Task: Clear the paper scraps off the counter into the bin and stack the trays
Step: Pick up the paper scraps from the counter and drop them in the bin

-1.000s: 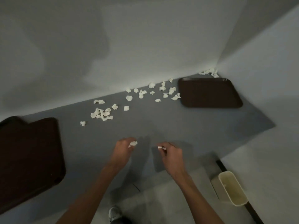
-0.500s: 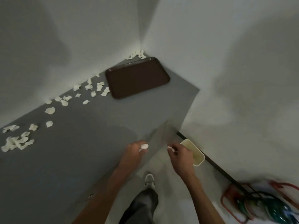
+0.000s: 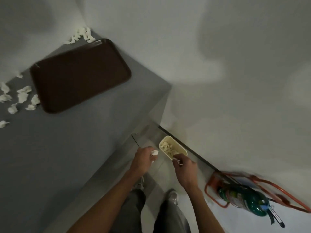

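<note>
**Operator:** Head view, status of both hands?

**Checker:** The left hand point(image 3: 144, 158) is pinched closed on a paper scrap point(image 3: 155, 152), held just left of the bin point(image 3: 182, 149). The right hand point(image 3: 184, 165) is pinched closed on a smaller scrap point(image 3: 175, 159), at the near rim of the bin. Neither scrap has been released.

**Operator:** What has changed?

**Checker:** One second ago both hands were over the counter point(image 3: 67, 148), each already holding a scrap. The person has since turned right; the hands now sit off the counter edge, above the floor, at the bin. The bin already contains scraps.

**Operator:** Effect on the task?

**Checker:** Judged: transfer step, release pending. Opening both hands over the bin mouth should complete this load; the left hand probably needs to shift right first.

**Operator:** Remaining work?

**Checker:** Loose scraps point(image 3: 21, 96) lie on the counter left of the brown tray point(image 3: 80, 74), and a cluster point(image 3: 82, 37) sits in the far corner behind it. Stacking is not begun; only one tray is in view.
</note>
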`<state>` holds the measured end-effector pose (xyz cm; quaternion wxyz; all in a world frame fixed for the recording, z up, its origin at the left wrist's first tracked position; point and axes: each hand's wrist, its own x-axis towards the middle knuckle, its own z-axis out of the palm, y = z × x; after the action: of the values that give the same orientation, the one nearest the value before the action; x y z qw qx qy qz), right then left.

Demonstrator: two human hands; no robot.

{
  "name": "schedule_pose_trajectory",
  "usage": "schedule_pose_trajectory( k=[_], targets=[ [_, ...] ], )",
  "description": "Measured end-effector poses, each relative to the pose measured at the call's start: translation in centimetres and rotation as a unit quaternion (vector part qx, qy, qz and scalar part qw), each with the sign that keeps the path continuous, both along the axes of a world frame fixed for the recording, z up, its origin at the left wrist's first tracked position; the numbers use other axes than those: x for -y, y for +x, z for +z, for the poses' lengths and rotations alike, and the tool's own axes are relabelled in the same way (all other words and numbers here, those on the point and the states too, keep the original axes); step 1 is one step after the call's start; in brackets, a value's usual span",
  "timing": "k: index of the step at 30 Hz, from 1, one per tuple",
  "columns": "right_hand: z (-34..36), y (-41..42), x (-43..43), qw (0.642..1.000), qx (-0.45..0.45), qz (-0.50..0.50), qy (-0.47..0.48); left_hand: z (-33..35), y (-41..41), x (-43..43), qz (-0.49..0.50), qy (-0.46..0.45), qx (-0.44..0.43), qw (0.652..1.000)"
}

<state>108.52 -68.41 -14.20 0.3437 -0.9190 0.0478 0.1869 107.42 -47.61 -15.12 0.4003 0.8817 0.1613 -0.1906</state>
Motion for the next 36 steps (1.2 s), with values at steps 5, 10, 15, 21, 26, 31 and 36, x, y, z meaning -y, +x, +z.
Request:
schedule_pose_trajectory(
  k=[5,10,15,21,26,31,36],
  targets=[
    [-7.6,4.5,2.7,0.998,-0.062,0.023,-0.003,-6.6,4.2,2.9,0.052,-0.005,-0.048,0.997],
    [-17.4,8.6,5.8,0.993,-0.109,0.046,-0.021,-16.4,8.0,6.5,0.084,-0.026,-0.107,0.990],
    [-28.1,12.5,7.8,0.991,-0.119,0.047,-0.040,-26.5,11.8,10.4,0.056,0.023,-0.143,0.988],
    [-40.3,14.3,7.6,0.985,-0.138,0.080,-0.059,-38.5,15.2,12.6,0.054,0.060,-0.175,0.981],
    [-47.3,14.9,7.8,0.976,-0.150,0.112,-0.108,-45.5,17.0,13.2,0.030,0.070,-0.163,0.984],
    [-48.6,15.8,7.8,0.950,-0.180,0.204,-0.153,-47.1,17.1,12.8,-0.010,0.067,-0.180,0.981],
    [-43.0,15.4,7.3,0.959,-0.157,0.194,-0.137,-41.3,14.4,11.2,0.006,0.073,-0.154,0.985]
  ],
)
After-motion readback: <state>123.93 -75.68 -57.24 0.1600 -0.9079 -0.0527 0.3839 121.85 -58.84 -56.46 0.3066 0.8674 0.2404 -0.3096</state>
